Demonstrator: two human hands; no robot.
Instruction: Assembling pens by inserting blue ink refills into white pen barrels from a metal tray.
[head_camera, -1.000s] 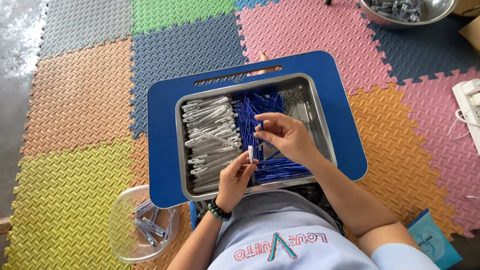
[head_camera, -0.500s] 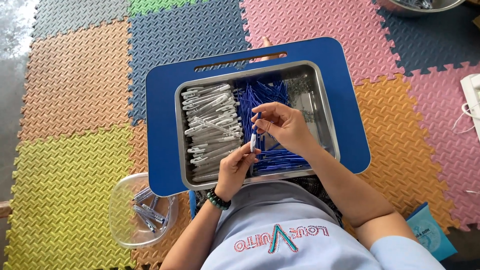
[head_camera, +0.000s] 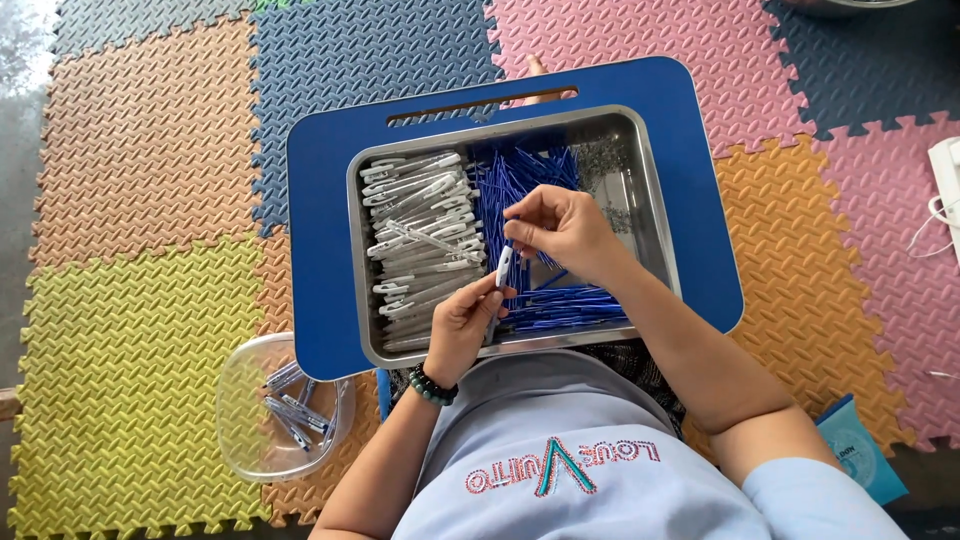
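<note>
left hand (head_camera: 462, 325) closed around a small white pen barrel (head_camera: 503, 268), held upright over the metal tray (head_camera: 640, 170). right hand (head_camera: 560, 228) just above and beside it, fingertips pinched on a thin blue refill (head_camera: 512, 240) that meets the barrel's top. under both hands, a heap of blue refills (head_camera: 570, 305); to the left, white barrels (head_camera: 415, 235) in rows. tray on a blue lap table (head_camera: 320, 250). clear bowl (head_camera: 240, 420) near the left elbow.

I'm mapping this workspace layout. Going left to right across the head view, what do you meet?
Clear plastic bowl → white barrels → left hand → right hand → right rim of the metal tray → blue board.
</note>
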